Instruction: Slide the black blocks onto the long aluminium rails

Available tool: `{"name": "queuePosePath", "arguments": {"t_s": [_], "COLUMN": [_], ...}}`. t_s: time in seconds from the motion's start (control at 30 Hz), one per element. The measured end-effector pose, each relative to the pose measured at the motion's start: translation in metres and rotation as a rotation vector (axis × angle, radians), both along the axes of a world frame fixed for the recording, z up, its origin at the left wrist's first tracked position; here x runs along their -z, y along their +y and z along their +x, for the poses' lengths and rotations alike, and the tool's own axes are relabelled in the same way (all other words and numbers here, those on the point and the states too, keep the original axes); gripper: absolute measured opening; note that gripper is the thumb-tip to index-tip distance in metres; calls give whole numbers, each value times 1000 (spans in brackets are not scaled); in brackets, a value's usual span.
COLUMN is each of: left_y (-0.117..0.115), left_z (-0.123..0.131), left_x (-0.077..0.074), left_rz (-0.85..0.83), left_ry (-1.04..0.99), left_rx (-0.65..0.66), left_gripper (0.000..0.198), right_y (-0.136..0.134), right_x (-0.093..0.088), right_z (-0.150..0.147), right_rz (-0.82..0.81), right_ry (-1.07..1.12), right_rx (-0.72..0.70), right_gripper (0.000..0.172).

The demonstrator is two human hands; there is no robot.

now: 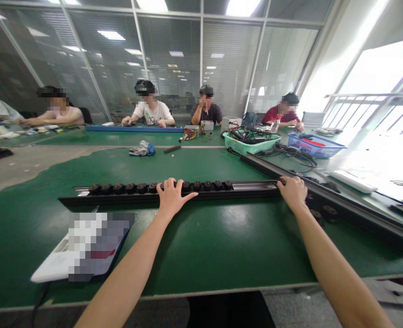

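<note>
A long black rail (pixel 256 190) with a silver channel lies across the green table in front of me. Round black parts (pixel 142 187) sit in a row along its left and middle stretch, while bare channel shows towards the right. My left hand (pixel 172 196) rests over the middle of the row, fingers and thumb spread; some of the parts are hidden beneath it. At the rail's right end, my right hand (pixel 293 193) is closed around the end, with its fingertips partly hidden. Close by, a second black rail (pixel 362 212) lies slantwise to the right.
A white device (pixel 56 257) lies at the front left. Farther back are a crumpled cloth (pixel 142 149), a green basket (pixel 251 145) of cables and a blue basket (pixel 316 146). Several people sit along the far side, one behind a long blue bar (pixel 133 129).
</note>
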State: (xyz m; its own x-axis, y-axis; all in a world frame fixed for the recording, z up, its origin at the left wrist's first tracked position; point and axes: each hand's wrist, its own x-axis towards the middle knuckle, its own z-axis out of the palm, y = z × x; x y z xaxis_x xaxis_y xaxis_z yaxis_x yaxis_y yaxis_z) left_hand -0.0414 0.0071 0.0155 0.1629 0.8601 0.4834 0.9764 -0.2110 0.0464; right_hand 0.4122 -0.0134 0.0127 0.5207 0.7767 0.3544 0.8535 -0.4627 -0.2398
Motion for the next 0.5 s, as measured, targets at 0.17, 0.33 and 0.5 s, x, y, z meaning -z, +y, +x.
{"name": "queuePosePath", "arguments": {"t_s": [0.17, 0.33, 0.5], "left_y": [-1, -1, 0], "left_z": [0, -1, -1], "left_x": [-1, -2, -2], "left_rz": [-7, -19, -21], "left_ry": [-3, -13, -12], "left_rx": [6, 8, 6], "left_gripper": [83, 83, 83], "right_y": [0, 0, 0], "right_x": [0, 0, 0], "right_z": [1, 1, 2], "right_rz": [-1, 1, -5], "right_ry": [1, -9, 1], "right_rx": [2, 3, 9], "right_gripper": [46, 46, 47]}}
